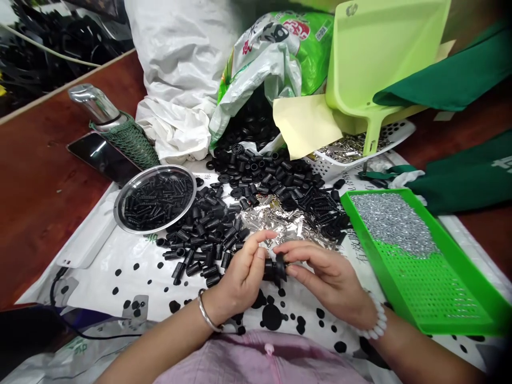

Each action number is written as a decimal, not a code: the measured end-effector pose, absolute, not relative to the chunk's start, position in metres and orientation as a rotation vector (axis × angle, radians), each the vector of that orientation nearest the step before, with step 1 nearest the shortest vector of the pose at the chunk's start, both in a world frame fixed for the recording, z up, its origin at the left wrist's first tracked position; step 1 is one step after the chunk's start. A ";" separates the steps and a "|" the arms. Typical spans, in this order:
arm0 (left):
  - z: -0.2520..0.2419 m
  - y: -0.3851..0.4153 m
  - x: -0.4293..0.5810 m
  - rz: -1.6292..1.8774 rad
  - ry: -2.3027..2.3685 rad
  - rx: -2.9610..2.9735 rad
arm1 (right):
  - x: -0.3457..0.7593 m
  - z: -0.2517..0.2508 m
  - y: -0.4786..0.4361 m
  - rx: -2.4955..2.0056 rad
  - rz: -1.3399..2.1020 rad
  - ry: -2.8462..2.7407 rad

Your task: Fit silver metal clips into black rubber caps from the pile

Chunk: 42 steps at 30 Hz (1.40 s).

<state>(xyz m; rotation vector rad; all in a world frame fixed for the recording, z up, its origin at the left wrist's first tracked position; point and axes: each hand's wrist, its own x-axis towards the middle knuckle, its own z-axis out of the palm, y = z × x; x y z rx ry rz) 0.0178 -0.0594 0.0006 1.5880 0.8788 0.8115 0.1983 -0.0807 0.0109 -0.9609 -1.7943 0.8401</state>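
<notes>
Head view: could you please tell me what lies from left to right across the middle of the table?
Phone → steel dish → heap of black plastic sleeves → silver metal clips → green perforated tray.

The left hand [244, 272] and right hand [324, 277] pinch a small black plastic part [275, 269] between their fingertips above the spotted sheet [120, 256]. Just beyond lie a heap of black sleeves [208, 229] and silver clips [280, 221]; a steel dish [154, 200] sits left, a green perforated tray [428, 277] right.
</notes>
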 end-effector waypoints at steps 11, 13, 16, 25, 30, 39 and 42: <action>-0.002 -0.059 0.019 0.826 0.908 1.471 | 0.198 0.016 -0.089 -0.959 0.382 -2.188; -0.002 -0.060 0.020 0.817 0.918 1.466 | 0.196 0.014 -0.090 -0.955 0.331 -2.188; -0.003 -0.062 0.022 0.804 0.925 1.469 | 0.195 0.009 -0.093 -0.962 0.346 -2.148; -0.006 -0.069 0.020 0.834 0.794 1.987 | 0.191 0.009 -0.100 -1.090 1.140 -1.792; -0.005 -0.074 0.022 0.814 0.831 1.701 | 0.199 0.017 -0.103 -1.132 0.658 -2.055; -0.003 -0.076 0.026 0.849 0.918 1.493 | 0.189 0.012 -0.108 -1.050 0.409 -2.173; -0.007 -0.077 0.025 0.891 0.870 1.517 | 0.181 0.006 -0.112 -1.071 0.544 -2.073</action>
